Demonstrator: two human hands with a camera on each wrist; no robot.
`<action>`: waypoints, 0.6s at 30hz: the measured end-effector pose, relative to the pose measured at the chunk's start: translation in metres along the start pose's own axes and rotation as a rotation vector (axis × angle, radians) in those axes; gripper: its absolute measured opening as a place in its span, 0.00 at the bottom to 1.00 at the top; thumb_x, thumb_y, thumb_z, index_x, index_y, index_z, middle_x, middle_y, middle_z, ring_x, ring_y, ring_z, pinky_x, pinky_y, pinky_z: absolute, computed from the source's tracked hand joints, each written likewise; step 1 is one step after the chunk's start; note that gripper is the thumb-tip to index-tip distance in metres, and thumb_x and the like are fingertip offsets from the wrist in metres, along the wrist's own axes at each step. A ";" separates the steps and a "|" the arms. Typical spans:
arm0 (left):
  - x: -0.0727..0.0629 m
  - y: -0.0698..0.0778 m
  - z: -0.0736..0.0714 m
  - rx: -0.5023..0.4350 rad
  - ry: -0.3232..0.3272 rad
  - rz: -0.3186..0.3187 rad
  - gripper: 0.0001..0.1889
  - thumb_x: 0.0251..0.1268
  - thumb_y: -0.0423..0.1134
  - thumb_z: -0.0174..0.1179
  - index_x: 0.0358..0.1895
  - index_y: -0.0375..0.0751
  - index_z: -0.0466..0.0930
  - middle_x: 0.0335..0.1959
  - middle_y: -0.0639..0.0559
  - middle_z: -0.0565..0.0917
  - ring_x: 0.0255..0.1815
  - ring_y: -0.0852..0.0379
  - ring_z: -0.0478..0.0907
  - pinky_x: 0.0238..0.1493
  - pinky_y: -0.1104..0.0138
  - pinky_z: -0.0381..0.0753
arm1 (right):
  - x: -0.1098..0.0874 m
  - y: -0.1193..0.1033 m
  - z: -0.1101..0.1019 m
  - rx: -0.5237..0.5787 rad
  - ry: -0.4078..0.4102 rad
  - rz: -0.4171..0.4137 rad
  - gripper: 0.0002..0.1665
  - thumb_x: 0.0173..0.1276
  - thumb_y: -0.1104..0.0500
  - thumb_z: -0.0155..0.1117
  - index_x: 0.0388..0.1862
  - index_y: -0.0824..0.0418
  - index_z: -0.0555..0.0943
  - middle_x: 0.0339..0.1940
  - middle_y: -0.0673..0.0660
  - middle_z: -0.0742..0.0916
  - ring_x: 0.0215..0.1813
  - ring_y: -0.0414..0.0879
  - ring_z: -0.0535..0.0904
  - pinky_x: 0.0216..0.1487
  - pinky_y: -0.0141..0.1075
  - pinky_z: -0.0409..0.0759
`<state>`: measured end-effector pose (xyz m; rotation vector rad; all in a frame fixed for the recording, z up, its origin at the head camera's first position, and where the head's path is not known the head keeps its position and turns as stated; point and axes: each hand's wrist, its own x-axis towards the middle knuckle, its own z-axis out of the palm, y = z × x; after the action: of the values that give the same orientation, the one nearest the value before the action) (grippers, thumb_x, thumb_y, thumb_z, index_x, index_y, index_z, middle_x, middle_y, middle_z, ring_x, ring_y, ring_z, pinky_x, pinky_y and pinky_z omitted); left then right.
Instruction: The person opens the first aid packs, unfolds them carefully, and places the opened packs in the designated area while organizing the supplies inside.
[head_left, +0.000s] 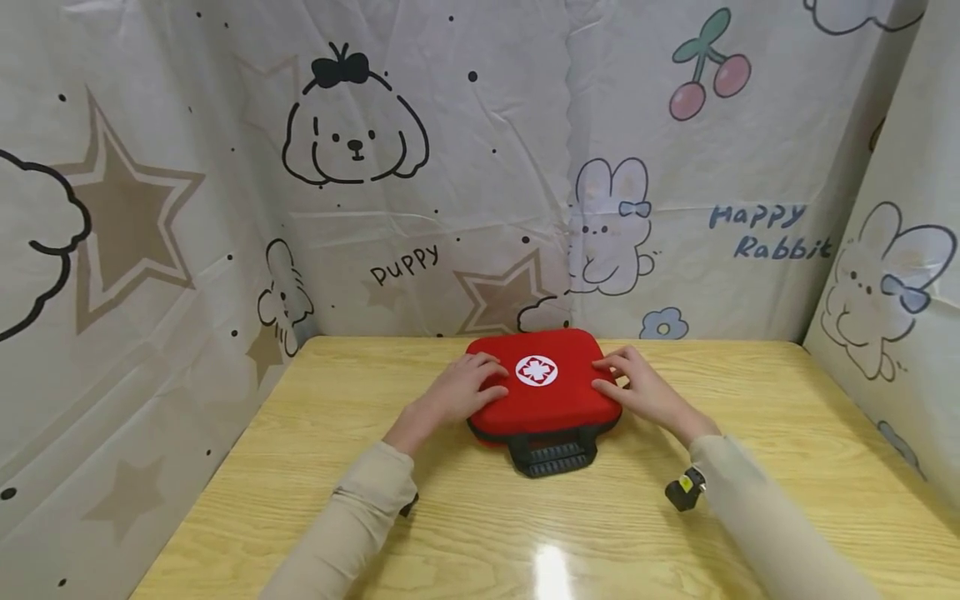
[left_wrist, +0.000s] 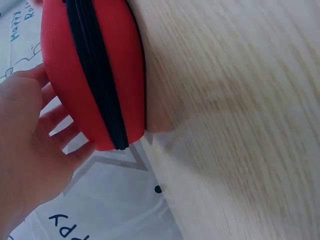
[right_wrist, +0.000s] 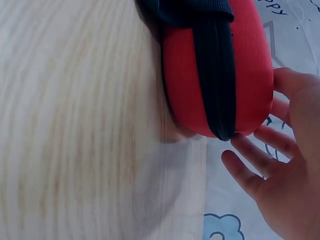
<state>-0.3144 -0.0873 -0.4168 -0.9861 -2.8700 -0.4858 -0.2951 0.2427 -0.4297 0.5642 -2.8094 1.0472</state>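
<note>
So the red case (head_left: 558, 396) is flat on the table, right between my two hands, lid up and a bit nearer the back edge than to me. There's a round white emblem (head_left: 536, 371) on top, and the black handle (head_left: 558, 457) points my way, neither hand on it. A black zip band (left_wrist: 97, 75) runs around the side.

My left hand (head_left: 467, 389) is on the case's left edge, thumb and fingertips resting on the red shell above that band. Fingers are spread and just a little bent, so it's more of a touch than a grab. My right hand (head_left: 645, 387) mirrors it on the right edge: thumb and a fingertip on the lid, other fingers fanned out down the side, and the lowest one looks clear of the shell. Not really clamped on with that one either.

Further out it's the light wood table (head_left: 300, 487), with a bright glare patch near me. I've got beige sleeves (head_left: 765, 508) on and a small black gadget (head_left: 682, 492) by the right wrist. Pale cloth (head_left: 495, 167) hangs behind and on both sides, printed with a puppy, rabbits, cherries and brown stars.
</note>
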 end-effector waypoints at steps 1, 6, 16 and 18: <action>0.001 -0.001 -0.001 -0.008 -0.005 0.006 0.19 0.72 0.50 0.57 0.60 0.47 0.80 0.66 0.47 0.75 0.70 0.47 0.68 0.73 0.53 0.64 | -0.001 -0.001 0.000 0.000 0.000 0.006 0.27 0.70 0.47 0.65 0.61 0.61 0.78 0.54 0.59 0.75 0.56 0.56 0.79 0.54 0.48 0.82; 0.002 -0.004 -0.002 -0.030 -0.039 0.010 0.19 0.74 0.46 0.56 0.63 0.46 0.78 0.70 0.46 0.73 0.74 0.47 0.65 0.75 0.55 0.62 | -0.008 -0.005 0.002 -0.010 -0.006 0.018 0.28 0.68 0.45 0.67 0.59 0.61 0.79 0.51 0.57 0.74 0.54 0.53 0.80 0.50 0.43 0.83; 0.020 0.017 0.005 0.064 -0.042 -0.011 0.22 0.71 0.56 0.56 0.61 0.51 0.77 0.65 0.51 0.75 0.68 0.49 0.68 0.72 0.53 0.64 | -0.010 -0.005 0.006 -0.015 0.016 0.043 0.28 0.67 0.44 0.68 0.59 0.60 0.80 0.48 0.55 0.74 0.53 0.52 0.80 0.48 0.39 0.82; 0.025 0.024 0.007 0.060 -0.048 -0.020 0.22 0.71 0.57 0.56 0.62 0.52 0.77 0.65 0.52 0.74 0.68 0.49 0.67 0.72 0.53 0.64 | -0.009 -0.005 0.007 -0.017 0.021 0.039 0.28 0.67 0.44 0.68 0.59 0.60 0.80 0.48 0.55 0.74 0.53 0.52 0.80 0.48 0.38 0.82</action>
<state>-0.3191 -0.0524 -0.4125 -0.9732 -2.9209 -0.3804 -0.2845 0.2375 -0.4342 0.4958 -2.8195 1.0291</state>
